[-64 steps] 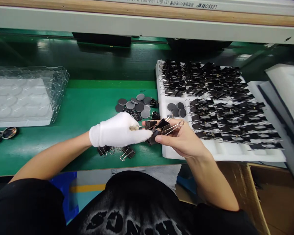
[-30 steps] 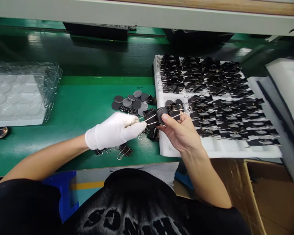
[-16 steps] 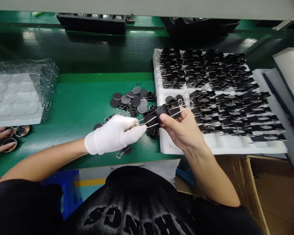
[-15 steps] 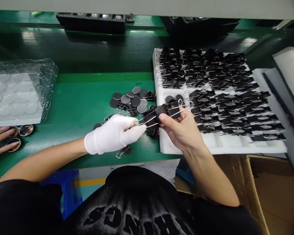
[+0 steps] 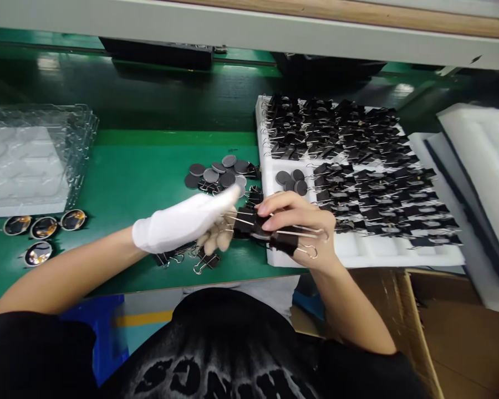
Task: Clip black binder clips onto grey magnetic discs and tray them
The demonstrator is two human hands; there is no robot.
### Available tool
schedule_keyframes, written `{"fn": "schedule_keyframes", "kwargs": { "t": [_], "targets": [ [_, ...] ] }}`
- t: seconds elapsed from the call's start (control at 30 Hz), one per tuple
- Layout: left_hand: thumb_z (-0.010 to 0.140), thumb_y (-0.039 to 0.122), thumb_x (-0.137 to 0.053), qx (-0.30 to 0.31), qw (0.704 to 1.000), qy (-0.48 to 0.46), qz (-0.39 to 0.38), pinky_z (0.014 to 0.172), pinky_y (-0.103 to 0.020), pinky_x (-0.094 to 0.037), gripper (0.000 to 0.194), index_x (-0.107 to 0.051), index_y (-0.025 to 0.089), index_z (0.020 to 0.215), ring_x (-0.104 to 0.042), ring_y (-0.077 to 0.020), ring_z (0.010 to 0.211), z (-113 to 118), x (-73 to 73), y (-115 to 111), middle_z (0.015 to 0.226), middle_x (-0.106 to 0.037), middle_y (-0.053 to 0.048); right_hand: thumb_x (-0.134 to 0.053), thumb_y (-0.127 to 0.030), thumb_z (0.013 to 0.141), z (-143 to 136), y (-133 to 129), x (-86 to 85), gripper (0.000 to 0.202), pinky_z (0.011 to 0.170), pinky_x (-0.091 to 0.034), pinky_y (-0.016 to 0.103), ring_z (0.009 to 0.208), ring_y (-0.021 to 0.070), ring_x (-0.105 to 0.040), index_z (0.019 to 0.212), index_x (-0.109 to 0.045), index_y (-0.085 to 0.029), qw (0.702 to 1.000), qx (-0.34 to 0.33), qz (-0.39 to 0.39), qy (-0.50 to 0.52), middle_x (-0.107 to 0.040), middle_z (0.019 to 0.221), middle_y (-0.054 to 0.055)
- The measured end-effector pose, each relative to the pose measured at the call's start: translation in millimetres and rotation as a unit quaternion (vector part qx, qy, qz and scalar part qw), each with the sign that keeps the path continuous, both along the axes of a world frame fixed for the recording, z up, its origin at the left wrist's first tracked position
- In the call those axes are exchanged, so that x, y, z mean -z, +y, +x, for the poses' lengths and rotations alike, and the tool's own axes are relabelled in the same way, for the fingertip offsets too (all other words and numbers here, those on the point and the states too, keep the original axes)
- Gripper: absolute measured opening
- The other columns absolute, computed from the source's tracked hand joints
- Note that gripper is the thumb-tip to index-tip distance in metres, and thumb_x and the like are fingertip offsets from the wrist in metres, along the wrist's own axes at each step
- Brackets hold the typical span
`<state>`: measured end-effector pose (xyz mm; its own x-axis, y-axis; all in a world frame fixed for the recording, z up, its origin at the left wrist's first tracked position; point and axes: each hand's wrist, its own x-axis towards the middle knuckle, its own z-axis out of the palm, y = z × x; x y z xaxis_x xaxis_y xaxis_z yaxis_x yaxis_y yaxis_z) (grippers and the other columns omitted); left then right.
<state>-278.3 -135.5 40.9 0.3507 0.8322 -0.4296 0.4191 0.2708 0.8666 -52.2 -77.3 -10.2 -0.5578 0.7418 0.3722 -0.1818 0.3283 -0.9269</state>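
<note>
My right hand (image 5: 301, 224) is bare and closed around a dark round piece (image 5: 261, 226) with a black binder clip (image 5: 244, 221) at its left side. A second binder clip (image 5: 285, 242) is on its right side, wire handles pointing toward my palm. My left hand (image 5: 183, 221) wears a white glove with dingy fingertips. It is slightly blurred, its thumb stretched out and apart from the bent fingers, beside the left clip's wire handles. Loose binder clips (image 5: 205, 259) lie under and beside it. Grey and black discs (image 5: 227, 178) are scattered just beyond.
To the right, a white foam tray (image 5: 366, 249) carries rows of clipped pieces (image 5: 374, 194) and several dark discs (image 5: 291, 182). Clear plastic trays (image 5: 81, 149) are stacked at left, near several round shiny parts (image 5: 45, 227). A shelf edge (image 5: 233, 22) crosses above; a cardboard box (image 5: 449, 321) stands lower right.
My left hand has turned and loosened from the clip's wire handles. My right hand has tilted the clipped piece, its right end now lower. Another person's hand has left the round parts at left.
</note>
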Motion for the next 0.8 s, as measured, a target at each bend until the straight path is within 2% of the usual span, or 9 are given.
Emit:
{"fn": "schedule_keyframes", "kwargs": {
  "t": [0.07, 0.13, 0.2, 0.27, 0.37, 0.43, 0.5, 0.63, 0.8],
  "targets": [
    [0.098, 0.066, -0.04, -0.041, 0.999, -0.014, -0.021, 0.044, -0.022, -0.046, 0.059, -0.057, 0.018, 0.07, -0.057, -0.0115, 0.044, 0.8, -3.1, -1.2, 0.061, -0.067, -0.004, -0.084, -0.034, 0.08, 5.9, 2.3, -3.5, 0.015, 0.103, -0.056, 0.048, 0.111, 0.0281, -0.068, 0.095, -0.083, -0.037, 1.0, -0.002, 0.01, -0.017, -0.072, 0.12, 0.005],
    [0.096, 0.063, -0.051, -0.065, 0.998, 0.003, 0.024, 0.046, -0.021, -0.048, 0.052, -0.058, 0.018, 0.071, -0.06, -0.0109, 0.046, 0.2, -5.9, -2.7, 0.062, -0.067, -0.001, -0.089, -0.033, 0.075, 13.7, 6.4, -5.1, 0.049, 0.11, -0.052, 0.048, 0.127, 0.0293, -0.062, 0.121, -0.075, -0.042, 0.999, -0.022, -0.014, -0.036, -0.066, 0.137, 0.003],
    [0.096, 0.06, -0.053, -0.078, 0.994, 0.027, 0.071, 0.051, -0.022, -0.052, 0.046, -0.064, 0.018, 0.081, -0.064, -0.0119, 0.05, -1.3, -7.1, -3.4, 0.066, -0.07, 0.0, -0.097, -0.034, 0.063, 22.2, 10.4, -5.5, 0.093, 0.112, -0.05, 0.047, 0.136, 0.0306, -0.056, 0.145, -0.056, -0.044, 0.992, -0.087, -0.057, -0.072, -0.06, 0.148, 0.004],
    [0.095, 0.059, -0.054, -0.089, 0.99, 0.053, 0.096, 0.053, -0.023, -0.054, 0.043, -0.068, 0.018, 0.092, -0.066, -0.0131, 0.053, -2.5, -6.8, -3.1, 0.069, -0.071, 0.0, -0.098, -0.043, 0.059, 27.8, 10.8, -6.2, 0.107, 0.108, -0.052, 0.044, 0.136, 0.0309, -0.057, 0.153, -0.047, -0.04, 0.98, -0.141, -0.108, -0.089, -0.059, 0.15, 0.007],
    [0.094, 0.055, -0.056, -0.095, 0.985, 0.093, 0.114, 0.056, -0.023, -0.054, 0.039, -0.07, 0.019, 0.1, -0.067, -0.0132, 0.056, -1.4, -5.5, -2.0, 0.069, -0.07, 0.002, -0.084, -0.051, 0.079, 24.1, 2.3, -9.9, 0.071, 0.102, -0.054, 0.04, 0.124, 0.0277, -0.066, 0.143, -0.06, -0.032, 0.984, -0.088, -0.117, -0.098, -0.069, 0.138, 0.008],
    [0.094, 0.053, -0.057, -0.094, 0.981, 0.115, 0.122, 0.058, -0.022, -0.053, 0.037, -0.071, 0.02, 0.103, -0.066, -0.0126, 0.058, 0.3, -5.6, -2.0, 0.069, -0.07, 0.003, -0.078, -0.044, 0.086, 15.2, -4.4, -14.4, 0.044, 0.097, -0.054, 0.037, 0.112, 0.0247, -0.07, 0.127, -0.071, -0.029, 0.986, -0.014, -0.073, -0.146, -0.075, 0.122, 0.006],
    [0.094, 0.051, -0.056, -0.08, 0.977, 0.137, 0.14, 0.057, -0.021, -0.05, 0.035, -0.071, 0.02, 0.1, -0.063, -0.0114, 0.058, 0.9, -7.0, -2.5, 0.068, -0.068, 0.004, -0.077, -0.038, 0.087, 6.8, -6.5, -19.6, 0.025, 0.085, -0.054, 0.034, 0.096, 0.0217, -0.072, 0.109, -0.077, -0.025, 0.982, 0.009, -0.052, -0.183, -0.079, 0.105, 0.004],
    [0.096, 0.048, -0.054, 0.016, 0.963, 0.179, 0.201, 0.051, -0.02, -0.038, 0.036, -0.071, 0.019, 0.082, -0.049, -0.0081, 0.053, -2.4, -10.2, -2.9, 0.062, -0.059, 0.005, -0.076, -0.035, 0.087, 3.0, 1.7, -24.7, 0.015, 0.067, -0.051, 0.029, 0.074, 0.0173, -0.067, 0.089, -0.078, -0.02, 0.978, -0.071, -0.063, -0.184, -0.077, 0.082, 0.002],
    [0.099, 0.049, -0.049, 0.067, 0.942, 0.217, 0.247, 0.057, -0.021, -0.04, 0.041, -0.076, 0.02, 0.086, -0.052, -0.0098, 0.059, -5.3, -9.0, -3.5, 0.068, -0.064, 0.004, -0.075, -0.032, 0.088, 2.6, 1.1, -15.3, 0.014, 0.07, -0.053, 0.03, 0.077, 0.0181, -0.07, 0.092, -0.078, -0.019, 0.978, -0.071, -0.065, -0.185, -0.078, 0.087, 0.003]
  ]
}}
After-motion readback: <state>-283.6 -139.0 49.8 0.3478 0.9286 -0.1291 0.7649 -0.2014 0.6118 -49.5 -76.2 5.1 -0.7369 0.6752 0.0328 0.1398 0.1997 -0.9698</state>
